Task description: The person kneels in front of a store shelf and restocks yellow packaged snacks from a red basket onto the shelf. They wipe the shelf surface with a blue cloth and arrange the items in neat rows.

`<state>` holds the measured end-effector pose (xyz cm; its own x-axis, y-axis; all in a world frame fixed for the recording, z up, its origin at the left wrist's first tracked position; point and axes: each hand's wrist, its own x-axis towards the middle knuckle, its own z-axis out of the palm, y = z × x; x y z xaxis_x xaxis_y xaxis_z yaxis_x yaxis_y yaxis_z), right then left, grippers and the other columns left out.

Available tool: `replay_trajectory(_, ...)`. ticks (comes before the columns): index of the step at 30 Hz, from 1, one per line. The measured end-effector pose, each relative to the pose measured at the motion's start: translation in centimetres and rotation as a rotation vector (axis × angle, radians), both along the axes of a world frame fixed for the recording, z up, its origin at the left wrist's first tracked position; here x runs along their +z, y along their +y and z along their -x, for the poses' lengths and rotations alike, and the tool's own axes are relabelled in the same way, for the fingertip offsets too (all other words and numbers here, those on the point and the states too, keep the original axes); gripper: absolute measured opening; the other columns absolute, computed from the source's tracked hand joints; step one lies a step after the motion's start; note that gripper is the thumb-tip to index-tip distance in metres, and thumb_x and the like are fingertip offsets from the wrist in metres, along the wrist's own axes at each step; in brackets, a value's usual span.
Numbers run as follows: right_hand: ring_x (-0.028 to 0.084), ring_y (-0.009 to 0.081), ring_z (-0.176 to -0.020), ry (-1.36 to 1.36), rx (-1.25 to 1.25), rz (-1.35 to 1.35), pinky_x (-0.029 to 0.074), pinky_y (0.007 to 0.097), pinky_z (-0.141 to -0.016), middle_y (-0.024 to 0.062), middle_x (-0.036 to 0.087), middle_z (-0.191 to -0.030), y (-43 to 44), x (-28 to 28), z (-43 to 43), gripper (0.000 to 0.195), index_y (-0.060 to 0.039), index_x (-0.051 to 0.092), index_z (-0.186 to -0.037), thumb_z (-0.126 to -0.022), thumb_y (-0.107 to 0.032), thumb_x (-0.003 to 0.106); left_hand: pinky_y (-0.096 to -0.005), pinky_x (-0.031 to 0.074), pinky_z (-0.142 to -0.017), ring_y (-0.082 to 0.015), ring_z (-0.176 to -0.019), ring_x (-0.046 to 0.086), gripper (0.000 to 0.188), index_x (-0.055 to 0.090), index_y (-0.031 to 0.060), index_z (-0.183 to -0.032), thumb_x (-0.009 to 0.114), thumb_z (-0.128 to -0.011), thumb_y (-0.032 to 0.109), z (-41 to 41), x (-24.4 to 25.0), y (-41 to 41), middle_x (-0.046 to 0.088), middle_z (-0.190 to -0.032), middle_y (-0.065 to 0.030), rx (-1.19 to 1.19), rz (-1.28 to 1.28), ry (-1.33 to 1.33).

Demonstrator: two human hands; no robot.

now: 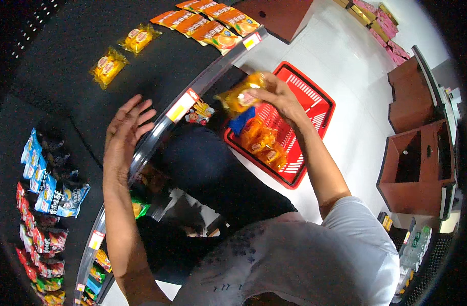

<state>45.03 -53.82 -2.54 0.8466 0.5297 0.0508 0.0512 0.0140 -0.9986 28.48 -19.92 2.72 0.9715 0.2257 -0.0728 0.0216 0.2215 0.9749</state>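
My right hand (281, 97) grips a yellow cellophane-wrapped snack pack (243, 95) above a red plastic shopping basket (327, 103) on the floor. In the basket's near end lie several orange-yellow wrapped packs (262, 141) and a blue item (241, 120), which I cannot identify. Over the front edge of a black shelf (76, 80), my left hand (128, 126) is held with its fingers apart and nothing in it. Two similar yellow packs, one nearer (109, 68) and one farther (139, 38), rest on that shelf beyond my left hand.
Orange snack bags (206, 23) lie in rows at the shelf's far end. Blue bags (53, 191) and red bags (46, 241) stand on the left. A clear price rail (202, 78) edges the shelf. Brown cabinets (417, 168) stand across the pale floor, with bottles (415, 248) at lower right.
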Motion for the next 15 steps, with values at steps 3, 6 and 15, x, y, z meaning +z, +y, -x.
replay_trajectory(3, 0.062, 0.0144, -0.095, 0.079, -0.12, 0.135, 0.051, 0.0273, -0.077, 0.0059, 0.064, -0.104, -5.9, -5.6, 1.3, 0.037, -0.0022, 0.054, -0.119, -0.087, -0.01, 0.07, -0.031, 0.049, -0.09, -0.0206, -0.109, 0.061, 0.046, 0.05, 0.0019, -0.133, 0.058, -0.095, 0.025, 0.4, -0.5, 1.5, 0.059, -0.128, -0.0163, 0.09, 0.034, 0.045)
replay_trajectory(6, 0.062, 0.0207, -0.1, 0.131, -0.176, 0.099, 0.053, 0.0325, -0.08, 0.0099, 0.064, -0.109, -12.0, -14.8, 3.4, 0.038, -0.0029, 0.053, -0.121, -0.088, -0.015, 0.069, -0.0305, 0.049, -0.089, -0.02, -0.108, 0.061, 0.045, 0.051, 0.0027, -0.133, 0.058, -0.095, 0.026, -0.1, -0.5, 1.6, 0.06, -0.126, -0.0152, 0.118, 0.036, 0.067)
replay_trajectory(15, 0.061, 0.0189, -0.104, -0.041, -0.35, 0.437, 0.049, 0.0314, -0.089, 0.0131, 0.064, -0.113, -9.8, -16.6, 4.8, 0.034, 0.0026, 0.055, -0.119, -0.093, -0.016, 0.064, -0.0343, 0.047, -0.092, -0.0217, -0.111, 0.059, 0.049, 0.05, 0.0016, -0.132, 0.059, -0.093, 0.029, -0.2, -2.2, 3.9, 0.058, -0.127, -0.0152, 0.248, 0.04, 0.067)
